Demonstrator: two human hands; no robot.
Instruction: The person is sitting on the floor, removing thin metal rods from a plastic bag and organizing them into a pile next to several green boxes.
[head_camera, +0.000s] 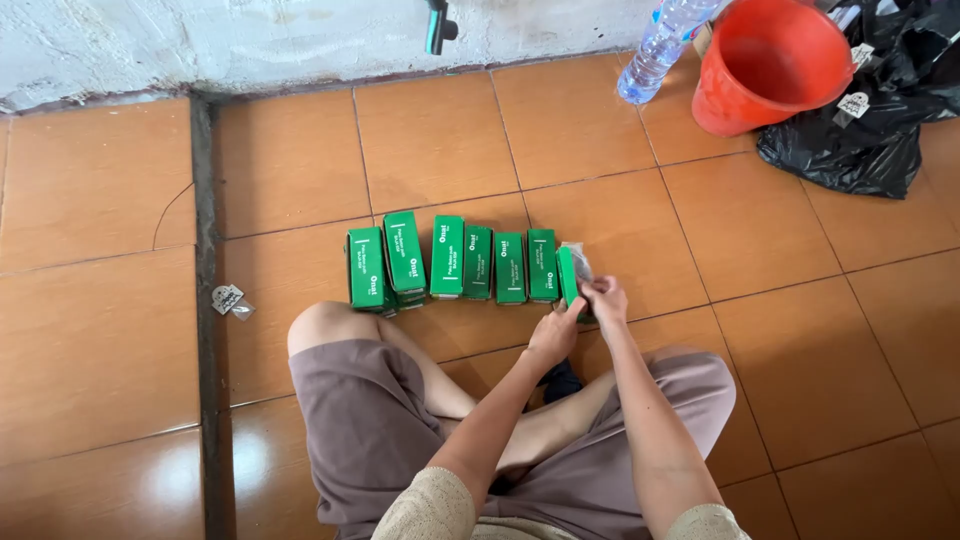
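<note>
Both hands, left hand (553, 335) and right hand (606, 297), were pinching the rightmost green box (568, 278) at mid-frame, end of the row of green boxes (450, 262) on the tiled floor (740, 230). Looked like light, stiff cardboard, easiest grabbed by the narrow sides.

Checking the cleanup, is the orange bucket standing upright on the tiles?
No, the orange bucket lies tipped, its open mouth facing the camera beside the black bag.
</note>
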